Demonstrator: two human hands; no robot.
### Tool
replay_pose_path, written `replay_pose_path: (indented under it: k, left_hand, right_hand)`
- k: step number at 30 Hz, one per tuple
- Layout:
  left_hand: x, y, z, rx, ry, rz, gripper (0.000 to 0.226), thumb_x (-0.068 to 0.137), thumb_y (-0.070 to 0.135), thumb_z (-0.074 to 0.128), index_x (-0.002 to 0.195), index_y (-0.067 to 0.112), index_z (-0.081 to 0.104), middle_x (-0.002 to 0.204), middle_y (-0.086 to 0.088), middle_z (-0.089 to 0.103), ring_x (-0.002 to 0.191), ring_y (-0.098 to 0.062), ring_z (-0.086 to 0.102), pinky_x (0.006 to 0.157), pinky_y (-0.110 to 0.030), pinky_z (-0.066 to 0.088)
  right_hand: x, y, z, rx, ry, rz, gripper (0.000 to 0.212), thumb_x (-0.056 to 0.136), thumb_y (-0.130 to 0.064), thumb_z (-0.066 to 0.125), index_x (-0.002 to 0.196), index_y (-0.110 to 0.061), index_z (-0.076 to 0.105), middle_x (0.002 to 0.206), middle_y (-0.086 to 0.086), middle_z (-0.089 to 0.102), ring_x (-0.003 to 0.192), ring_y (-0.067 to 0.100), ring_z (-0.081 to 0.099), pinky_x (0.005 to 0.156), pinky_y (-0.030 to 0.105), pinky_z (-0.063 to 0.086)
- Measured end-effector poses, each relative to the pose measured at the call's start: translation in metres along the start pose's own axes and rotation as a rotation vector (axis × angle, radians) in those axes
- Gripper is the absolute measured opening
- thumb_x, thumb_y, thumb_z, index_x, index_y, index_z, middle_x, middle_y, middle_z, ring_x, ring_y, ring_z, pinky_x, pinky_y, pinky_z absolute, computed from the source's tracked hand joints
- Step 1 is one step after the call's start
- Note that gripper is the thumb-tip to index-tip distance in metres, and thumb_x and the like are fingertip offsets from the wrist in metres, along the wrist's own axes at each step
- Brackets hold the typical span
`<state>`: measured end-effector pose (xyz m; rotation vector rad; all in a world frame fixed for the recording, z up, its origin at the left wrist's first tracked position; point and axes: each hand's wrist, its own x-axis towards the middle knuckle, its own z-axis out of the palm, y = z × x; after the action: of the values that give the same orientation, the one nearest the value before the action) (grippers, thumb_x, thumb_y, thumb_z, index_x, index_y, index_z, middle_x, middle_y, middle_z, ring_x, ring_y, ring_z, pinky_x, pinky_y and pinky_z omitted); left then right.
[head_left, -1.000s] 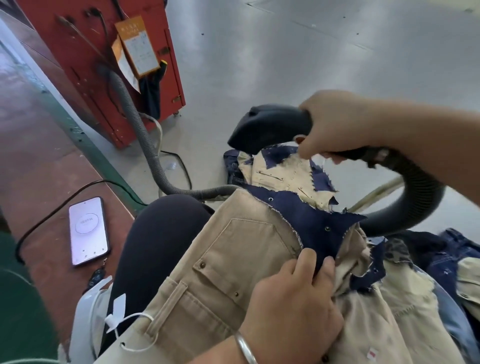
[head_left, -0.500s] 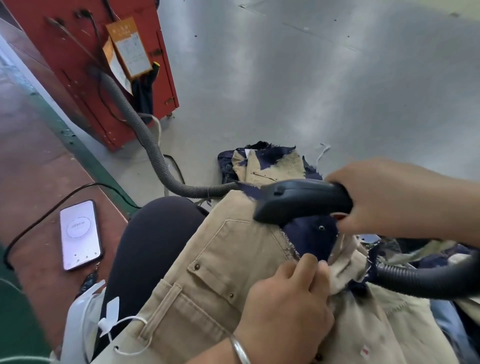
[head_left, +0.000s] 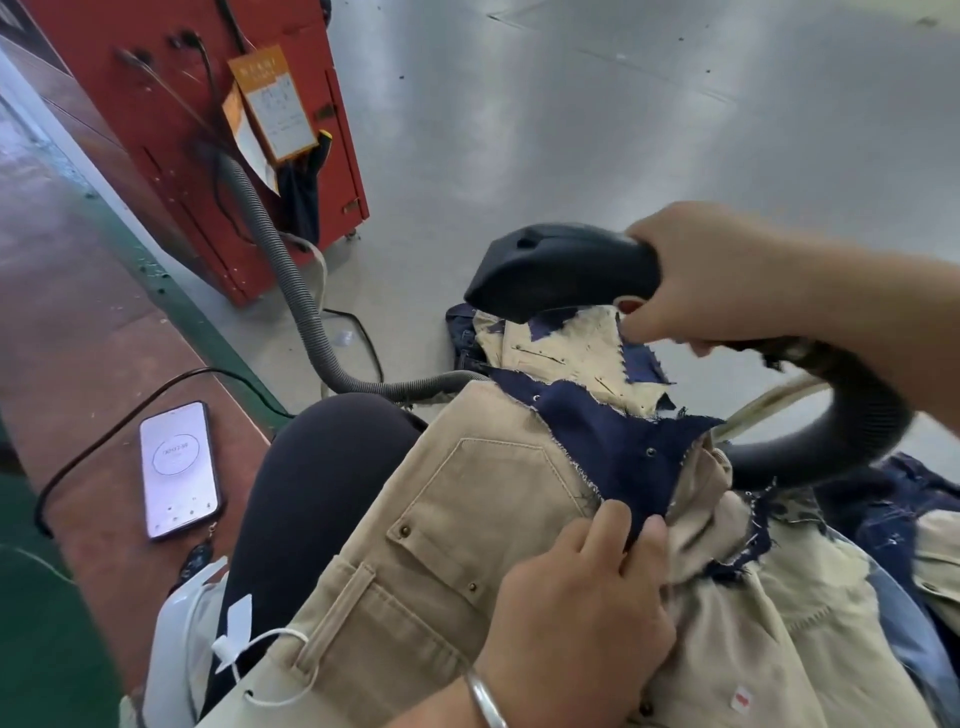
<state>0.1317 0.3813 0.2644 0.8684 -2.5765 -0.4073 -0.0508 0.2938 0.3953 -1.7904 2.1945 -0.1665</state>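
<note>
Khaki trousers (head_left: 467, 519) lie across the lap, near. The left hand (head_left: 576, 613) pinches the frayed navy lining (head_left: 618, 441). Farther off, the right hand (head_left: 717, 275) is closed round the black suction nozzle (head_left: 561, 270), held clear above the cloth. Loose threads remain along the lining edge, so cleaning looks unfinished.

The trousers (head_left: 467, 525) lay across the person's lap. The left hand (head_left: 576, 613) sat on top of them and pinched the near edge of the inner flap (head_left: 618, 447). The right hand (head_left: 711, 275) held the suction head (head_left: 561, 270) up behind the flap, not touching it. The hose (head_left: 862, 415) curled down on the right. A phone (head_left: 179, 470) lay on the bench (head_left: 93, 332) to the left. A cabinet (head_left: 171, 119) stood far back on the left.
</note>
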Motion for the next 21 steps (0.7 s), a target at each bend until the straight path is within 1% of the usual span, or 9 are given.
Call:
replay_pose_path:
  k: [3, 4, 7, 10, 13, 15, 16, 18, 21]
  left_hand:
    - [-0.001, -0.001, -0.001, -0.004, -0.004, 0.018, 0.041, 0.067, 0.034, 0.052, 0.101, 0.026, 0.074, 0.081, 0.006, 0.065, 0.059, -0.011, 0.057, 0.034, -0.018, 0.038]
    - [-0.001, -0.001, -0.001, -0.004, -0.011, 0.021, 0.041, 0.068, 0.035, 0.052, 0.101, 0.026, 0.074, 0.081, 0.005, 0.065, 0.059, -0.011, 0.058, 0.034, -0.018, 0.038]
    - [0.000, 0.001, -0.002, -0.008, -0.020, 0.013, 0.042, 0.066, 0.036, 0.052, 0.101, 0.026, 0.074, 0.081, 0.005, 0.065, 0.058, -0.011, 0.058, 0.034, -0.018, 0.038]
    - [0.001, 0.001, -0.002, -0.029, 0.006, 0.014, 0.040, 0.065, 0.033, 0.053, 0.097, 0.025, 0.075, 0.080, 0.004, 0.065, 0.056, -0.013, 0.057, 0.034, -0.019, 0.038]
    - [0.000, 0.000, -0.002, -0.022, -0.002, 0.032, 0.039, 0.065, 0.032, 0.054, 0.098, 0.025, 0.074, 0.082, 0.003, 0.065, 0.057, -0.014, 0.057, 0.035, -0.021, 0.039]
    - [0.000, -0.001, -0.003, -0.015, -0.014, 0.028, 0.040, 0.065, 0.034, 0.054, 0.098, 0.025, 0.074, 0.083, 0.005, 0.065, 0.057, -0.013, 0.057, 0.035, -0.021, 0.038]
    - [0.001, -0.001, -0.004, -0.015, -0.017, 0.022, 0.040, 0.065, 0.034, 0.054, 0.098, 0.025, 0.074, 0.083, 0.005, 0.065, 0.058, -0.013, 0.057, 0.035, -0.020, 0.037]
    - [0.002, 0.000, -0.004, -0.012, -0.022, 0.014, 0.041, 0.064, 0.036, 0.053, 0.097, 0.026, 0.074, 0.083, 0.007, 0.065, 0.058, -0.011, 0.057, 0.036, -0.019, 0.035]
    - [0.003, 0.000, -0.004, -0.018, -0.029, 0.009, 0.041, 0.064, 0.035, 0.052, 0.096, 0.026, 0.075, 0.082, 0.008, 0.066, 0.057, -0.011, 0.057, 0.034, -0.018, 0.035]
  right_hand:
    - [-0.041, 0.015, -0.019, 0.044, -0.061, 0.051, 0.017, 0.059, -0.024, 0.072, 0.070, -0.027, 0.060, 0.040, -0.004, 0.059, 0.028, 0.012, 0.055, 0.029, 0.022, 0.039]
    - [-0.055, 0.019, -0.021, 0.057, -0.084, 0.086, 0.021, 0.056, -0.026, 0.072, 0.073, -0.033, 0.062, 0.039, -0.003, 0.059, 0.027, 0.011, 0.053, 0.028, 0.023, 0.039]
    - [-0.087, 0.029, -0.016, -0.028, -0.143, 0.157, 0.041, 0.044, -0.049, 0.066, 0.083, -0.055, 0.056, 0.047, -0.012, 0.062, 0.033, 0.004, 0.054, 0.042, 0.034, 0.051]
    - [-0.095, 0.036, 0.001, -0.180, -0.249, 0.167, 0.055, 0.036, -0.058, 0.045, 0.091, -0.058, 0.051, 0.058, -0.024, 0.063, 0.048, 0.002, 0.059, 0.055, 0.039, 0.056]
    - [-0.085, 0.033, 0.015, -0.183, -0.318, 0.133, 0.038, 0.048, -0.048, 0.059, 0.086, -0.044, 0.057, 0.063, -0.029, 0.062, 0.048, 0.002, 0.058, 0.053, 0.030, 0.055]
    - [-0.072, 0.025, 0.019, -0.171, -0.303, 0.100, 0.020, 0.060, -0.036, 0.069, 0.076, -0.031, 0.058, 0.064, -0.034, 0.059, 0.049, -0.002, 0.057, 0.041, 0.017, 0.043]
    - [-0.064, 0.019, 0.020, -0.166, -0.283, 0.080, 0.017, 0.063, -0.031, 0.070, 0.072, -0.028, 0.057, 0.061, -0.031, 0.059, 0.048, -0.003, 0.056, 0.038, 0.016, 0.039]
    - [-0.048, 0.010, 0.023, -0.162, -0.240, 0.044, 0.018, 0.066, -0.027, 0.072, 0.070, -0.026, 0.055, 0.051, -0.011, 0.060, 0.039, 0.004, 0.053, 0.035, 0.016, 0.033]
    - [-0.020, -0.001, 0.032, -0.182, -0.191, 0.001, 0.015, 0.066, -0.025, 0.070, 0.073, -0.024, 0.056, 0.045, -0.003, 0.058, 0.040, 0.010, 0.057, 0.041, 0.023, 0.041]
